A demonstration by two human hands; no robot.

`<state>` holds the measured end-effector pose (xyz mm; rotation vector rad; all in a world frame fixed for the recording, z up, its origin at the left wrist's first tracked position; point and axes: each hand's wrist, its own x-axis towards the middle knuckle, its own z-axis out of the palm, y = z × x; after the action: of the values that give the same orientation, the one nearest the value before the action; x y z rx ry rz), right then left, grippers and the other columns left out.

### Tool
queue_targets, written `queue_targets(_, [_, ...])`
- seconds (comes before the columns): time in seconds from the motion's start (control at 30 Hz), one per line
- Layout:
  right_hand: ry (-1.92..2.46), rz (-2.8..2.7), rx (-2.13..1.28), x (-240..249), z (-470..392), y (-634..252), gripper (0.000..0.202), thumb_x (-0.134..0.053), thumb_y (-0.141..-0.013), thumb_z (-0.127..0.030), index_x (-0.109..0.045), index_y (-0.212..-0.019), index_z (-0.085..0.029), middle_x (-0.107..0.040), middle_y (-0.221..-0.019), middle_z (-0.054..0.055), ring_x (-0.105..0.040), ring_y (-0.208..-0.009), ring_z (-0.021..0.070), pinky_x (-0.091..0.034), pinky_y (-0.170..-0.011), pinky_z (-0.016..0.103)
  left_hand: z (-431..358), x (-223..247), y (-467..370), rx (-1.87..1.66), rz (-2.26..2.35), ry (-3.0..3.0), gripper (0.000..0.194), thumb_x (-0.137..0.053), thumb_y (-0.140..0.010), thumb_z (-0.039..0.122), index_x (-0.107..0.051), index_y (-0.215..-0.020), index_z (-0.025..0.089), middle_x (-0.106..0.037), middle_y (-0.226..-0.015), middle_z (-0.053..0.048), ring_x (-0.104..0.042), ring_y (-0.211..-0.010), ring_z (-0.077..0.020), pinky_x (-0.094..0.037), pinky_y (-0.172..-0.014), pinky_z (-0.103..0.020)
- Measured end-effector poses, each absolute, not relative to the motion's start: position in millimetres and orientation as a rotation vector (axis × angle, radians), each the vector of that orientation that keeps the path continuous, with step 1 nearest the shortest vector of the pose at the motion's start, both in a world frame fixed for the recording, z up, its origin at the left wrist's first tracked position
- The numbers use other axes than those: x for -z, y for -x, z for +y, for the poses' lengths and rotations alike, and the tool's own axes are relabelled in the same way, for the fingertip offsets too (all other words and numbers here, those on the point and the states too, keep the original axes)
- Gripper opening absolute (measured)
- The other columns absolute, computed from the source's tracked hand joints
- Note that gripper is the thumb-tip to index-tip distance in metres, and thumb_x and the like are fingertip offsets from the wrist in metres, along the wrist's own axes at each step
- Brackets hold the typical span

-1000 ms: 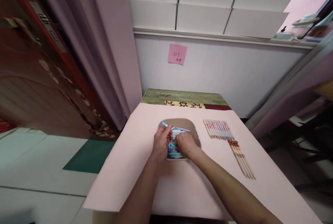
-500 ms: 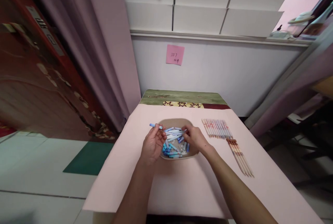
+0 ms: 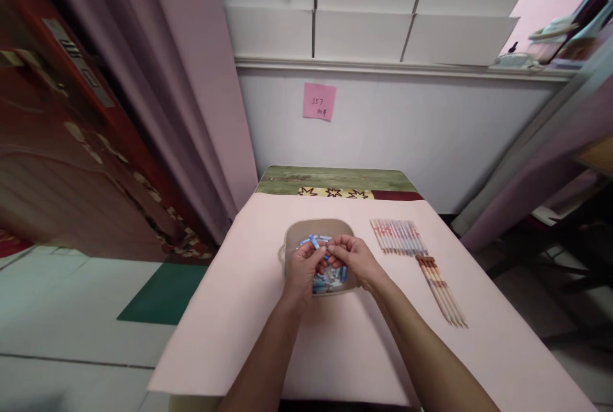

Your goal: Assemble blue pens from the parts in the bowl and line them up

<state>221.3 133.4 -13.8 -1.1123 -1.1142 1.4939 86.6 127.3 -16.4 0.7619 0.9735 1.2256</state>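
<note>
- Pinching a blue pen part (image 3: 313, 241), your left hand (image 3: 302, 266) is over the bin (image 3: 297, 231).
- Your right hand (image 3: 353, 260) is narrow beside it, contents unclear.
- Rowed pens (image 3: 398, 237) lie right of the bin on your tabletop (image 3: 225, 335).

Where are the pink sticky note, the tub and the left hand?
Pink sticky note (image 3: 319, 101): head view, middle of the paper.
Tub (image 3: 297, 229): head view, bare inner wall.
Left hand (image 3: 302, 269): head view, back of the hand.
</note>
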Motion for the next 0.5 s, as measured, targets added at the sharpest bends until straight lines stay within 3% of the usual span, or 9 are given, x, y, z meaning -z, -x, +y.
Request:
queue_targets(0.23, [1.143, -1.166, -1.442, 14.2, 135.0, -217.7, 0.03, -0.074, -0.065, -0.039, -0.058, -0.077, -0.016, -0.062, -0.054, -0.004, -0.057, -0.048, 0.0102, -0.046, -0.05, 0.021, 127.8, 14.2, -90.1, -1.302, 1.092, -0.895, 0.021, -0.072, -0.065, 0.028, -0.066, -0.076, 0.013, -0.054, -0.05, 0.005, -0.041, -0.04, -0.0052, -0.031, -0.038, -0.017])
queue_targets(0.5, [1.328, -1.31, -1.066, 25.1, 143.1, -230.3, 0.017, -0.06, -0.074, -0.031, -0.06, -0.086, -0.018, -0.065, -0.063, -0.001, -0.062, -0.057, 0.0149, -0.05, -0.055, 0.025, 131.3, 12.6, -76.5, -1.281, 1.225, -1.043, 0.015, -0.072, -0.064, 0.027, -0.069, -0.07, 0.013, -0.053, -0.045, 0.005, -0.041, -0.038, -0.007, -0.029, -0.036, -0.018])
